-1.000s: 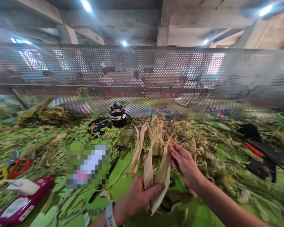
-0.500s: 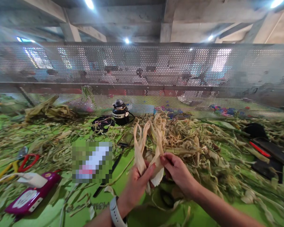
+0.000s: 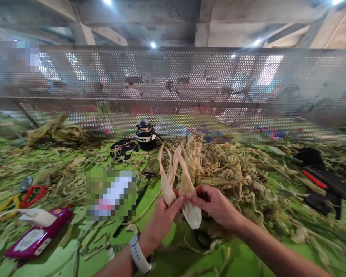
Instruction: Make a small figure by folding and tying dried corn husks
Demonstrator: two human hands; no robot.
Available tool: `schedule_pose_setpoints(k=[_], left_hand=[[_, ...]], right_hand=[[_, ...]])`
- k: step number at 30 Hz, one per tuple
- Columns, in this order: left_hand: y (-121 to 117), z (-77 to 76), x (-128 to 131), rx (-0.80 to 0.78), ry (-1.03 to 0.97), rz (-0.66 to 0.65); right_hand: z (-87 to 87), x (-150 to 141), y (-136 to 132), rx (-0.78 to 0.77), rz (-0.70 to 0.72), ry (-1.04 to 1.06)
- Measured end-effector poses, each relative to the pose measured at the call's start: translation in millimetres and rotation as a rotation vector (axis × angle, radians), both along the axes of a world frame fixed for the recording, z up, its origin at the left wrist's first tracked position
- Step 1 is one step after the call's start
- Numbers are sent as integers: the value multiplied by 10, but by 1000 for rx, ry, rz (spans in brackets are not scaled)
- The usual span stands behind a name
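1. Basically, perf. metal screen point(image 3: 161, 73) spans the bkgd, same as 0.5 s ago.
2. Green table point(image 3: 173, 257) below, strewn w/ dried leaf bits.
3. Leaf heap point(image 3: 227, 161) just beyond the hands, approx. unchanged.
4. Purple box point(image 3: 37, 240) at far L, w/ white plug on it; hasn't shifted on the table.
5. L hand point(image 3: 163, 219): thumb + fingers gripping the husk strips point(image 3: 167, 188), tips up, above table front.
6. R hand point(image 3: 216, 206): pinching the wide strip point(image 3: 192, 213); fingertips were apart from L thumb 0.5 s ago, now right beside it.
7. Wide strip: top now leans L twd the others; pale end hangs below both hands.
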State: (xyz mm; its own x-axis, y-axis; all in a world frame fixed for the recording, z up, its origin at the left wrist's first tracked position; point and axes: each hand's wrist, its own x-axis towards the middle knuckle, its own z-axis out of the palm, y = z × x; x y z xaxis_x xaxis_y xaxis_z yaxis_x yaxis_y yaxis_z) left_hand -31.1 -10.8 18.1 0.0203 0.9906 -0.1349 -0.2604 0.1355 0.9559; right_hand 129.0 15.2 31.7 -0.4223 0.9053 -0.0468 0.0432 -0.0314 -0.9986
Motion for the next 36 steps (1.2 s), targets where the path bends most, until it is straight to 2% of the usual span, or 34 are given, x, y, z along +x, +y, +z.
schedule_pose_setpoints(k=[2, 10, 15, 20, 27, 31, 36], left_hand=[[11, -11, -16, 16, 18, -15], [59, 84, -131, 6, 131, -235], [62, 107, -156, 48, 229, -274], [55, 111, -162, 16, 293, -311], [94, 92, -226, 138, 413, -369], [84, 78, -224, 147, 453, -368], [60, 115, -213, 126, 536, -357]], right_hand=[[11, 28, 7, 5, 16, -43], [43, 51, 6, -10, 3, -56], [55, 60, 8, 0, 70, -138], [43, 114, 35, 106, 99, -299], [92, 92, 7, 233, 125, -412], [94, 76, -7, 293, 115, -503], [45, 72, -15, 480, 137, -612]])
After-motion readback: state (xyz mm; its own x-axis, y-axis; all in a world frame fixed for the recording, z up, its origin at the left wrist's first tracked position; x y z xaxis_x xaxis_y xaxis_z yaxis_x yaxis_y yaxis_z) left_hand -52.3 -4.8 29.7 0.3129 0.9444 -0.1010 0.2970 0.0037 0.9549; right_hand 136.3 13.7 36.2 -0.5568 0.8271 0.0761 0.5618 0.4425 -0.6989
